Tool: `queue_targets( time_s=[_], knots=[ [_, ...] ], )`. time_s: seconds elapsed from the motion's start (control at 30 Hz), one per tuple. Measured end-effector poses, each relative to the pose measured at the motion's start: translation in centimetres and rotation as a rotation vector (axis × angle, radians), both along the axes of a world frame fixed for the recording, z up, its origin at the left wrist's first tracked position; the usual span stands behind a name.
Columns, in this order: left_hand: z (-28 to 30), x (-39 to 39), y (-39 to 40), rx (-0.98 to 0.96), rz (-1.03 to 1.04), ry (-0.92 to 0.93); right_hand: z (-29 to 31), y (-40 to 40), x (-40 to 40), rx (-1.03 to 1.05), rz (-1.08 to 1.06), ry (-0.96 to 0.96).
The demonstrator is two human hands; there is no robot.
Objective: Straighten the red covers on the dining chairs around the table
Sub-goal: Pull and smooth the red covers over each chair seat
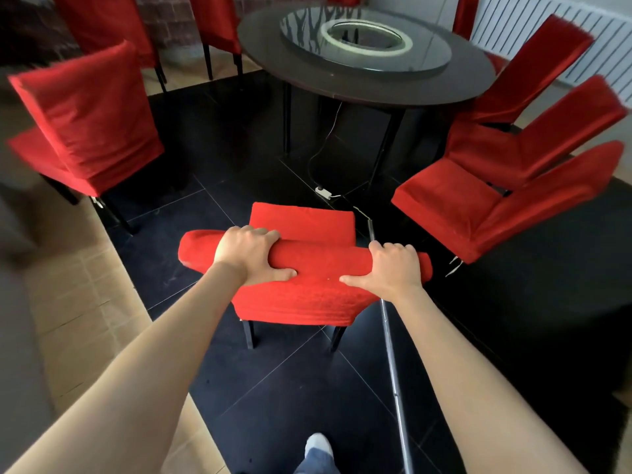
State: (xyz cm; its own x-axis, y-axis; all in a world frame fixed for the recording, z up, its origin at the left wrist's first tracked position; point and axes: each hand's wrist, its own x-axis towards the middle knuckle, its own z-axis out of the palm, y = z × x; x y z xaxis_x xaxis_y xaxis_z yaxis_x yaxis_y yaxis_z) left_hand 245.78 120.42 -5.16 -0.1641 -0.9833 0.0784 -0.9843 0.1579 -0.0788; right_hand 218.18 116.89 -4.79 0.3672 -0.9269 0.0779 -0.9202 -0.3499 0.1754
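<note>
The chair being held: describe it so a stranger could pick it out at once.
Start from the round dark table ringed by red-covered chairs. The chair being held stands nearest the camera, on the black floor tiles, its back toward the person. Unlike its neighbours, the left hand and right hand both grip its top rail.

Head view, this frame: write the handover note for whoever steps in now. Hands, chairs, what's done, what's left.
Left hand and right hand both grip the top of the near chair's backrest, fingers curled over its red cover.
That chair faces the round table, apart from it.
Done: cannot tell which covers are finished.
Left: smooth this cover, then check the left chair and the three right chairs.
</note>
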Motion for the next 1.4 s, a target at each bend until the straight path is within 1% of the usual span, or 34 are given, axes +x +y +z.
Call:
queue_targets(
  time_s=[0.3,0.63,0.97,1.4],
  knots=[
    [0.1,1.7,-1.6,-0.032,-0.063,-0.019,-0.5,-0.6,1.4,-0.06,-0.033,-0.03],
    [0.6,3.7,-7.3,-0.031,-0.087,-0.061,-0.7,-5.0,3.4,-0.091,-0.08,-0.033],
    [0.5,4.1,-15.7,-0.007,-0.094,-0.052,-0.8,-12.7,4.0,-0.101,-0.113,-0.033],
    [0.5,3.8,-28.6,0.035,-0.091,-0.062,-0.2,-24.4,4.0,-0.139,-0.132,-0.102]
  ],
)
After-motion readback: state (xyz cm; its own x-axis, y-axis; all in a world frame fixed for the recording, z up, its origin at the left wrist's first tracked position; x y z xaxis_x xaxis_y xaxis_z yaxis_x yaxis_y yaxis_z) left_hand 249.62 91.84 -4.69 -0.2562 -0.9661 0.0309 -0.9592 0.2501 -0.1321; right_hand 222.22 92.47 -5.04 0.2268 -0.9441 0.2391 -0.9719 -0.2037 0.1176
